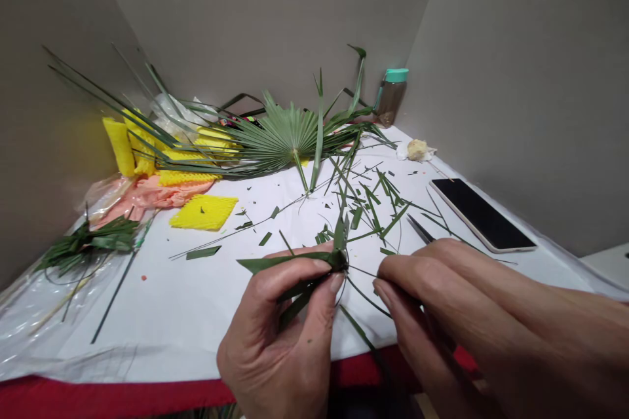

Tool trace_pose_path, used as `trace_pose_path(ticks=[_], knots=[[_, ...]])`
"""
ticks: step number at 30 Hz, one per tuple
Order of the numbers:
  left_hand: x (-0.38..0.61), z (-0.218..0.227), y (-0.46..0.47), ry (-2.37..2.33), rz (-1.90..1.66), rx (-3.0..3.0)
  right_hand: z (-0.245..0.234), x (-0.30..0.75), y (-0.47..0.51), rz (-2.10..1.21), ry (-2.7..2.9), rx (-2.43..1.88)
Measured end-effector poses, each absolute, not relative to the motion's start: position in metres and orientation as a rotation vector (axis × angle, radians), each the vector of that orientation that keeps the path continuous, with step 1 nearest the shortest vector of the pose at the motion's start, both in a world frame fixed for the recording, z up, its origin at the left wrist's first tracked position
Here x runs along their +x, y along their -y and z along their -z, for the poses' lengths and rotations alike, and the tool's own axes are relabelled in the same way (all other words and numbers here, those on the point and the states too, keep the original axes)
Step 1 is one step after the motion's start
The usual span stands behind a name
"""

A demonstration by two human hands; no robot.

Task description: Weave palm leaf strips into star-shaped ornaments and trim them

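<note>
My left hand (289, 334) is closed on a folded palm leaf piece (337, 255), pinched between thumb and forefinger near the table's front edge. Its pointed green blades stick out to the left and upward, and others pass under my fingers. Thin dark strands trail from its right side. My right hand (457, 314) pinches one thin leaf strand (362, 272) between thumb and forefinger, just right of the piece. A pointed metal blade (420, 229) shows beyond my right knuckles; whether that hand holds it is hidden.
Cut leaf scraps (378, 203) litter the white table cover (196, 308). A fan palm leaf (289, 134) lies at the back, beside yellow foam netting (204, 212). A phone (481, 213) lies right, a bottle (392, 98) stands behind, and a leaf bundle (93, 242) rests left.
</note>
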State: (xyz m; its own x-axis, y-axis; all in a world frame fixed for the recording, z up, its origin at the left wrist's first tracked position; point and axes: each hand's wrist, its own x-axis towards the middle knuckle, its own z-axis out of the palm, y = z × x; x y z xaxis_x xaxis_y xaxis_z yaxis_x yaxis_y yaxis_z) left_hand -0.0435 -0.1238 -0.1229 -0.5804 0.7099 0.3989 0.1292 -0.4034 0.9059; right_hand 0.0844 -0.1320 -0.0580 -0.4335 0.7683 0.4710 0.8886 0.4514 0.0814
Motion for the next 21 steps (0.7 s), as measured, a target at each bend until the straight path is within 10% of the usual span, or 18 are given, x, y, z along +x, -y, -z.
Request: trace_pose_path(ticks=[8,15,21], knots=[[-0.055,0.125,0.116,-1.323,-1.895,1.007,0.071,0.093,0.126,0.336,2.288,-1.216],[-0.067,0.123,0.102,-0.543,-1.545,0.287,0.095,0.136,0.103,-0.848,1.673,-0.950],[-0.062,0.122,0.102,-0.329,-1.394,0.067,0.119,0.118,0.113,-1.150,1.318,-0.974]])
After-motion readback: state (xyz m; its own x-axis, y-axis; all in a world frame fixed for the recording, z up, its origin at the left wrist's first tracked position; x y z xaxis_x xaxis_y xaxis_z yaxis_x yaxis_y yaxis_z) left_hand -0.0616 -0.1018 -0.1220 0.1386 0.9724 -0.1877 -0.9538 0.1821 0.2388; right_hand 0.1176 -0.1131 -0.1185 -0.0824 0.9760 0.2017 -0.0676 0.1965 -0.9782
